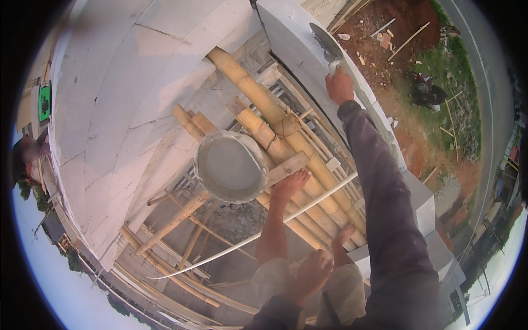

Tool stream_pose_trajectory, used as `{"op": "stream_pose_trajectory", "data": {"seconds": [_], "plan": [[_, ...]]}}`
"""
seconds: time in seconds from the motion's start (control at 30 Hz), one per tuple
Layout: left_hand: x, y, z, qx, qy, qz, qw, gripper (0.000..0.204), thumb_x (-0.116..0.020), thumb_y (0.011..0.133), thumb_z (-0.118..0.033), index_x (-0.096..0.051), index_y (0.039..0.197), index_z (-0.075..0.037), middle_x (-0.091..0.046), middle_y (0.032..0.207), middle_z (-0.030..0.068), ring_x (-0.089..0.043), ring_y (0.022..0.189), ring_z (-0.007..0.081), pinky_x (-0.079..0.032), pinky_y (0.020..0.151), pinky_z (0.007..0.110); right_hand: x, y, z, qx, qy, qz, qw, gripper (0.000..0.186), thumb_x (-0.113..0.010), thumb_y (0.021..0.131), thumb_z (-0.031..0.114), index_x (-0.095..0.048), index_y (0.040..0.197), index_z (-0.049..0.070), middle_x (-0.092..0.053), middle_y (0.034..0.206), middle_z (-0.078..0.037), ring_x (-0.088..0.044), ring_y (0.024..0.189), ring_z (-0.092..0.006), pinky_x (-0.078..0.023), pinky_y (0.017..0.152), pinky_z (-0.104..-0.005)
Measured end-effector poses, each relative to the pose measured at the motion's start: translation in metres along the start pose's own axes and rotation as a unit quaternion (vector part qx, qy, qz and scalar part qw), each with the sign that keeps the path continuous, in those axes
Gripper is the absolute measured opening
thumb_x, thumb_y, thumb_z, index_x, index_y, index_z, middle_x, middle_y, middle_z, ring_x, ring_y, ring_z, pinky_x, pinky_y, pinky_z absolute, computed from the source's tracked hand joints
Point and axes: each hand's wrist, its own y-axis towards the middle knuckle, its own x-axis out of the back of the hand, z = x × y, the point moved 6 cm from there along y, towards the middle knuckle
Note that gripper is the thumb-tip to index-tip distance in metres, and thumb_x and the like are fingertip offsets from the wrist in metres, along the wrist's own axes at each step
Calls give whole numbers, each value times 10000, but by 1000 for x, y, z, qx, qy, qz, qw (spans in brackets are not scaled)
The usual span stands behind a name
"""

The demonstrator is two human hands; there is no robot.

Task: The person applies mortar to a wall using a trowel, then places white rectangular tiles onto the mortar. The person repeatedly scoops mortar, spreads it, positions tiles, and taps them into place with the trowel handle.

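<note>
My right hand [339, 88] is closed around the handle of a trowel [324, 40], at the end of my outstretched right arm. Its dark grey blade lies against the top of a curved wall of pale blocks [291, 38], with wet grey mortar along the edge near my hand. My left hand [313, 275] is curled closed in front of my legs, and nothing shows in it. A round bucket [201, 175] with grey, smooth-looking contents stands on the bamboo poles [264, 107], left of my bare feet.
Both feet rest on the bamboo, with open gaps to a lower level beside it. A thin white pipe [236, 245] crosses below the bucket. A large pale block wall [115, 110] rises at left. Far below on the right lie red soil, grass and a road [484, 71]. Another person [25, 159] is at far left.
</note>
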Motion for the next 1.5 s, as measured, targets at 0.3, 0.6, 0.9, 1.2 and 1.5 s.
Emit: {"op": "stream_pose_trajectory", "data": {"seconds": [0.3, 0.6, 0.9, 1.2, 1.5], "plan": [[-4, 3, 1, 4, -91, -21, 996, 312, -634, 920, -285, -594, 1019, 8, -631, 959, 176, -631, 874, 355, -495, 812, 451, 43, -176, 141, 93, 194, 248, 945, 321, -663, 895, 204, -513, 1064, -24, -664, 834, -260, -663, 806, -473, -518, 726, -531], [-28, 3, 31, -52, -151, -86, 983, 486, -609, 948, -397, -599, 1259, -24, -667, 1203, 216, -628, 1164, 381, -491, 948, 442, -128, -324, 199, -42, 18, 412, 910, 268, -597, 892, 148, -575, 998, -97, -679, 853, -296, -700, 826, -444, -564, 771, -543], [-48, 15, 46, -16, -40, 2, 999, 523, -624, 933, -435, -607, 1287, -50, -654, 1256, 215, -601, 1202, 396, -483, 977, 456, -94, -352, 151, 9, 112, 452, 885, 292, -611, 886, 170, -590, 1022, -88, -686, 895, -305, -699, 829, -441, -552, 738, -506], [-49, 17, 55, -84, 2, -28, 996, 402, -625, 927, -330, -626, 1190, -25, -662, 1190, 201, -616, 1156, 378, -490, 923, 471, -128, -307, 178, 14, 108, 464, 879, 301, -642, 827, 203, -596, 899, -86, -667, 816, -291, -689, 792, -439, -548, 709, -477], [-11, 10, 11, -3, -19, -3, 1000, 309, -604, 928, -314, -611, 1000, -13, -665, 972, 204, -646, 969, 390, -494, 844, 485, 37, -209, 98, -141, 307, 534, 775, 265, -602, 846, 211, -593, 922, -42, -602, 689, -83, -596, 553, -161, -499, 522, -350]]}}
